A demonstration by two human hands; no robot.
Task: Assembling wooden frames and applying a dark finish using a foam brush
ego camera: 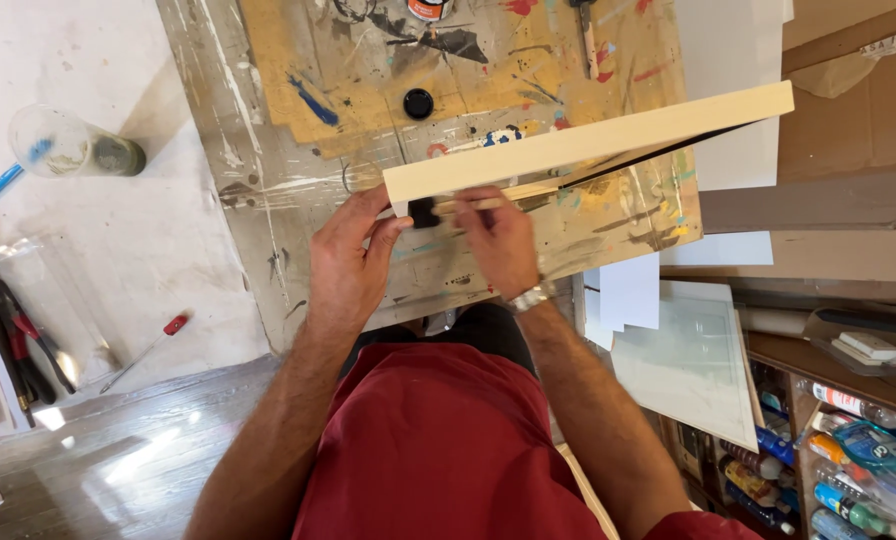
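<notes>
A pale wooden-edged canvas (588, 140) stands on its edge on a paint-stained worktable (268, 180), its long side running up to the right. My left hand (350, 250) grips the canvas's near left corner, thumb by a black foam brush head (424, 211). My right hand (500, 238) holds the brush's wooden handle (473, 204) and presses the black head against the canvas's lower edge. A silver watch sits on my right wrist.
A black cap (418, 102) lies on the table behind the canvas. A clear plastic cup (68, 145) lies at left, a red-handled screwdriver (148, 350) and pliers (18, 340) on the white sheet. Paint tubes (828, 470) fill shelves at lower right.
</notes>
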